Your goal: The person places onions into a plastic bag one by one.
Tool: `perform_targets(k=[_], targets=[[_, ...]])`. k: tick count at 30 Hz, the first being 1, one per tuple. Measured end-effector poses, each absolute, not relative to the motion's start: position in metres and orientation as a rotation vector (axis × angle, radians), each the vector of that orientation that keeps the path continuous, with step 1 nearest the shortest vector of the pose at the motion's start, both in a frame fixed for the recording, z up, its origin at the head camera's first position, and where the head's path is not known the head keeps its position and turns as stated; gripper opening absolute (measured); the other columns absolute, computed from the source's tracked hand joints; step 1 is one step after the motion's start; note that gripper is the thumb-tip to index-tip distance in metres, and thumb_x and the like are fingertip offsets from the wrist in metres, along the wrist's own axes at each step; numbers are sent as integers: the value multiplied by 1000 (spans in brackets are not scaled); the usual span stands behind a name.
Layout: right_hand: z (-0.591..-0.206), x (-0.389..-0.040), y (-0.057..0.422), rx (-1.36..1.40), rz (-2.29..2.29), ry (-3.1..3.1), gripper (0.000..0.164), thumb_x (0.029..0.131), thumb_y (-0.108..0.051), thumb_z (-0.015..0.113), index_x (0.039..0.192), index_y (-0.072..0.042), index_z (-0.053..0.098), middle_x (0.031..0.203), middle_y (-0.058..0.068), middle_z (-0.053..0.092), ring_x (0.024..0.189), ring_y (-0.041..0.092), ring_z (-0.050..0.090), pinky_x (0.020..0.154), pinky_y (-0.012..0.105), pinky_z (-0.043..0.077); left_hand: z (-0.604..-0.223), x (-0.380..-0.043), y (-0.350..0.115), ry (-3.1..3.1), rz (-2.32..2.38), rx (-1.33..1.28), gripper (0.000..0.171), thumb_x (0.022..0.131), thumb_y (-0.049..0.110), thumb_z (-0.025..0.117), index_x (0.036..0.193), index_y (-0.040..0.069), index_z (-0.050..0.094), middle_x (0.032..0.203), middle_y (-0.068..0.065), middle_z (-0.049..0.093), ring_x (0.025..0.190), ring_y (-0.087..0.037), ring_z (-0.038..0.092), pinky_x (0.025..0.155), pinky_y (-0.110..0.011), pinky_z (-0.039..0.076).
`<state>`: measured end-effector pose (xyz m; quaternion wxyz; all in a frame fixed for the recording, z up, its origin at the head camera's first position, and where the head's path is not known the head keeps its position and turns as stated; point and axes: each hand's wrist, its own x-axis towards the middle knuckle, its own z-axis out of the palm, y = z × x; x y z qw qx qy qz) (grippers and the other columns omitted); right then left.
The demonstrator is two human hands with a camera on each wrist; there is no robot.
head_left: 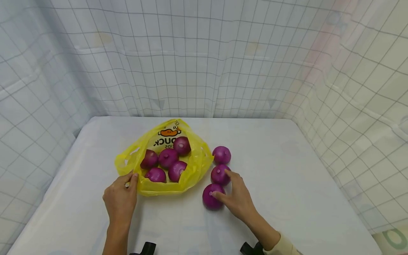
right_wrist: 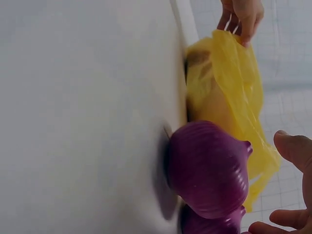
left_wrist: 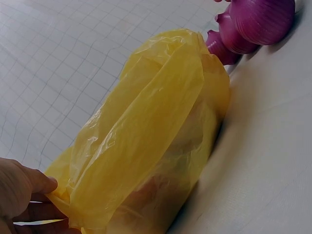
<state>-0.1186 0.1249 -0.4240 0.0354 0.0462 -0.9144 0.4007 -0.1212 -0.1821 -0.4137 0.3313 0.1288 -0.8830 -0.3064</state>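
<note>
A yellow plastic bag (head_left: 199, 164) with a duck print lies with its mouth spread, several red onions (head_left: 168, 158) inside it. My left hand (head_left: 121, 194) pinches the bag's near left rim between thumb and fingers; the left wrist view shows the thumb (left_wrist: 41, 183) on the yellow film. To the right of the bag, three more red onions stand in a row: a far one (head_left: 222, 155), a middle one (head_left: 220, 174) and a near one (head_left: 213, 196). Over the near two hovers my right hand (head_left: 240, 200), thumb and fingers spread, apart from the near onion (right_wrist: 209, 168) in the right wrist view.
A white cloth (head_left: 287, 170) covers the table. Grid-patterned curtains (head_left: 197, 63) enclose its back and sides. Black straps or mounts (head_left: 148, 248) show at both wrists along the bottom edge of the head view.
</note>
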Motion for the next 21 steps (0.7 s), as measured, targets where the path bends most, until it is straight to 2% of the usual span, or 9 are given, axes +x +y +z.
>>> perform_targets(k=[4, 9, 16, 21], targets=[[-431, -105, 124, 154, 1192, -2844, 78, 73, -33, 79, 138, -8, 43, 138, 12, 48, 130, 29, 46, 107, 50, 40, -413, -121, -182, -2307, -801, 330, 24, 86, 16, 67, 104, -1, 70, 93, -23, 71, 68, -37, 67, 57, -43, 50], [-439, -97, 121, 208, 1168, -2859, 78, 72, -32, 80, 137, -9, 44, 135, 10, 50, 126, 26, 48, 104, 47, 43, -413, -121, -182, -2295, -803, 313, 24, 87, 15, 67, 104, -1, 70, 93, -23, 71, 69, -39, 67, 60, -49, 51], [-444, -97, 116, 267, 1119, -2882, 78, 72, -33, 81, 137, -9, 44, 135, 11, 50, 121, 26, 49, 100, 46, 47, -412, -120, -183, -2305, -799, 328, 24, 86, 16, 67, 105, 0, 70, 93, -22, 71, 69, -37, 67, 56, -41, 50], [-449, -99, 113, 289, 1080, -2917, 80, 71, -33, 82, 137, -9, 42, 133, 11, 49, 118, 26, 51, 97, 47, 49, -412, -119, -183, -2305, -818, 332, 25, 87, 16, 67, 105, 0, 70, 95, -23, 71, 74, -40, 68, 60, -48, 51]])
